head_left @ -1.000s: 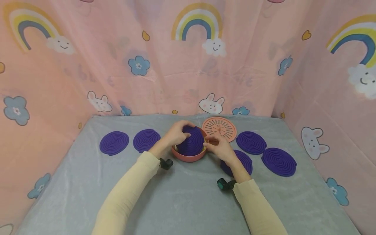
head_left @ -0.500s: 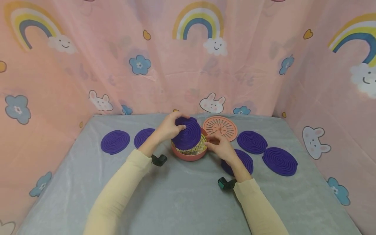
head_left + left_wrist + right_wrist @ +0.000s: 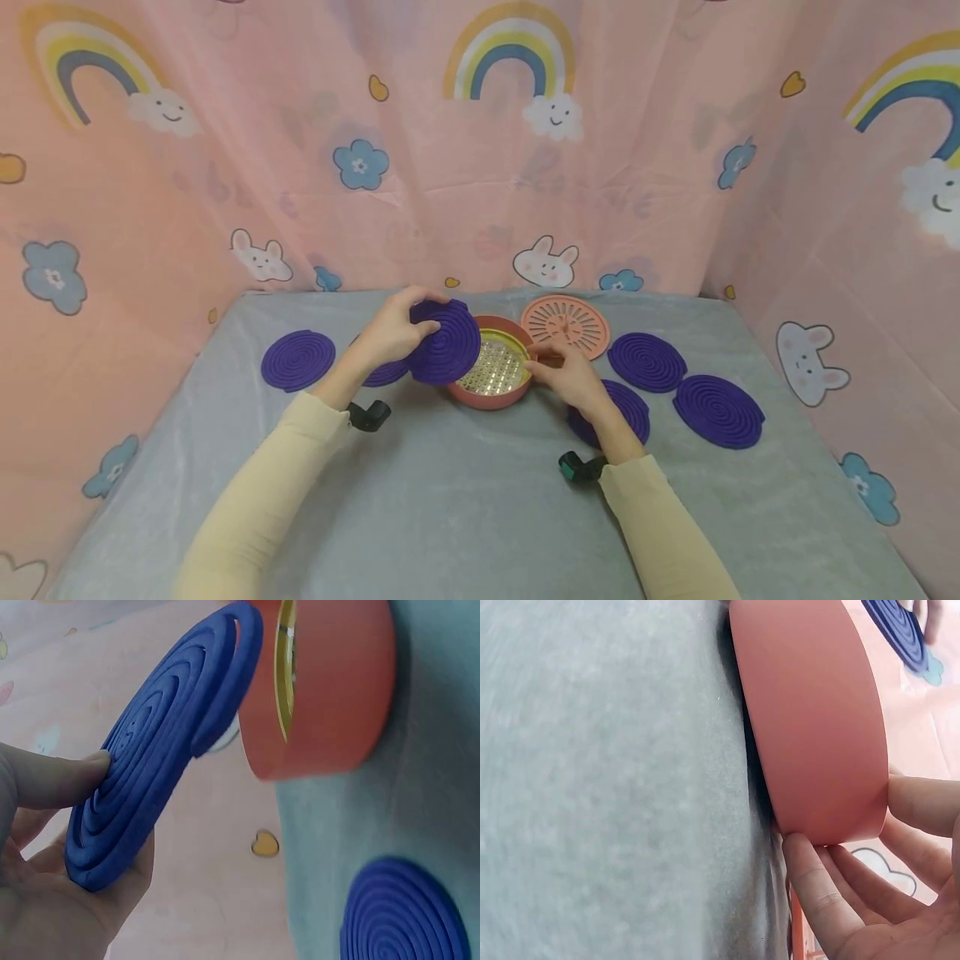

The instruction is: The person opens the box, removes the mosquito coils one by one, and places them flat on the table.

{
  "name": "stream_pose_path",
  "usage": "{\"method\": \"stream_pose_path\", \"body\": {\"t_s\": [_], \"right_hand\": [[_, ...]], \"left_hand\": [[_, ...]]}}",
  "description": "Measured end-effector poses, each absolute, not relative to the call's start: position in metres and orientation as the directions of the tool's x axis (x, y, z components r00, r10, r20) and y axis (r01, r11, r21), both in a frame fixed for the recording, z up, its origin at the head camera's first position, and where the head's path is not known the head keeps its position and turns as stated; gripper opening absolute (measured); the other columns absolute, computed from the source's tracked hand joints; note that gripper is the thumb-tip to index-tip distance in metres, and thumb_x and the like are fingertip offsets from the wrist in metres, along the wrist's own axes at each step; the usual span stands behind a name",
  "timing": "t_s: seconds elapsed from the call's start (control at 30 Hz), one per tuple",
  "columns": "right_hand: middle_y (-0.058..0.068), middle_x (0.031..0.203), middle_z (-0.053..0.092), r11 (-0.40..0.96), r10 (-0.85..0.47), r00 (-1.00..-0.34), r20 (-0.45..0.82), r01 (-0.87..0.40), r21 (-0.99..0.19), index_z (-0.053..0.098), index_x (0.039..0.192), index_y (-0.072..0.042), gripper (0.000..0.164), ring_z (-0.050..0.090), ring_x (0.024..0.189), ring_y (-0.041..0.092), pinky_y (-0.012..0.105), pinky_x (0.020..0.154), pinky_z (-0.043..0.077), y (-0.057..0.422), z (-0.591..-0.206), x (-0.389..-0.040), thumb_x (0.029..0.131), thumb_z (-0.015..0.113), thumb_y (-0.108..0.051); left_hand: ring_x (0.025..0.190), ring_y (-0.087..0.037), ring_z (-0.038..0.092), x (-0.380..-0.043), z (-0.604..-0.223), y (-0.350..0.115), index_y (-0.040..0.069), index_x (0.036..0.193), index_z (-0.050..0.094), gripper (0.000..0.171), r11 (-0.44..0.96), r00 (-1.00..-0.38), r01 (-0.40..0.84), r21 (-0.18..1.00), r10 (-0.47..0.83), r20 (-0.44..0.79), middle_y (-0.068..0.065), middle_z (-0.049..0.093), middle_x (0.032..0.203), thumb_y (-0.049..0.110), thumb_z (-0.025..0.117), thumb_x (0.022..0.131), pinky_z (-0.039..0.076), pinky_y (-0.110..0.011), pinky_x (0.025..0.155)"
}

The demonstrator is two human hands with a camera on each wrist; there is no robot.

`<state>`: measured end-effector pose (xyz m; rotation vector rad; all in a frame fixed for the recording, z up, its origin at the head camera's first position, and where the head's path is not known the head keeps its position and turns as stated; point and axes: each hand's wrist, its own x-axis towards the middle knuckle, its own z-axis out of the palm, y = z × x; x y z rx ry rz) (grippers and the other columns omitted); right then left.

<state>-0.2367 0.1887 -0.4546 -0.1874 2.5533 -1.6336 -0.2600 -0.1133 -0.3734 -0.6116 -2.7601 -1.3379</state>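
Observation:
My left hand [image 3: 393, 329] pinches a purple spiral mosquito coil [image 3: 448, 346] at its left part, thumb on the near face and fingers behind. The coil stands tilted in the air, overlapping the left rim of a round coral mosquito coil box [image 3: 487, 402] in the head view. From the left wrist, the coil [image 3: 165, 727] shows apart from the table, beside the box wall [image 3: 337, 697]. Inside the box lie a yellow ring and a shiny metal mesh [image 3: 495, 367]. My right hand [image 3: 566, 371] holds the box's right side, thumb at the rim and fingers against the outer wall [image 3: 810, 720].
A slotted coral lid [image 3: 585, 329] lies behind the box on the right. More purple coils rest on the grey cloth: a left one [image 3: 298, 361], one partly hidden behind the held coil [image 3: 386, 373], and three at the right [image 3: 647, 362], one partly under my right wrist.
My left hand has lifted the coil up out of the box and carried it left, uncovering the mesh inside. My right hand has stayed at the box's right side.

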Motion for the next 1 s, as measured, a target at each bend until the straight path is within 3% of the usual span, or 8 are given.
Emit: {"method": "stream_pose_path", "body": {"t_s": [0.5,0.83,1.0], "right_hand": [[0.018,0.127,0.066,0.426,-0.147,-0.988,-0.034,-0.032,-0.904,0.063,0.132,-0.002,0.04,0.061,0.118,0.032,0.045,0.095,0.054,0.187,-0.454,-0.236,0.098,0.071,-0.021],[0.018,0.127,0.066,0.43,-0.147,-0.989,-0.031,-0.036,-0.902,0.063,0.132,-0.002,0.039,0.061,0.119,0.033,0.045,0.095,0.054,0.187,-0.453,-0.237,0.098,0.071,-0.019],[0.018,0.127,0.066,0.427,-0.151,-0.988,-0.029,-0.039,-0.903,0.063,0.132,-0.001,0.04,0.061,0.119,0.033,0.044,0.095,0.054,0.187,-0.453,-0.237,0.098,0.071,-0.019]], "left_hand": [[0.144,-0.037,0.037,-0.24,-0.371,-0.171,0.008,0.136,0.062,0.04,0.595,-0.959,0.258,0.761,0.252,0.128,-0.014,0.054,0.146,0.004,0.066,0.097,0.026,-0.059,0.118],[0.143,-0.044,0.037,-0.227,-0.378,-0.201,0.01,0.138,0.06,0.04,0.628,-0.983,0.168,0.76,0.168,0.079,-0.016,0.049,0.15,0.008,0.065,0.099,0.029,-0.063,0.115],[0.139,-0.048,0.04,-0.22,-0.386,-0.216,0.008,0.139,0.059,0.041,0.601,-0.988,0.142,0.787,0.134,0.076,-0.018,0.05,0.149,0.005,0.065,0.098,0.036,-0.063,0.111]]}}
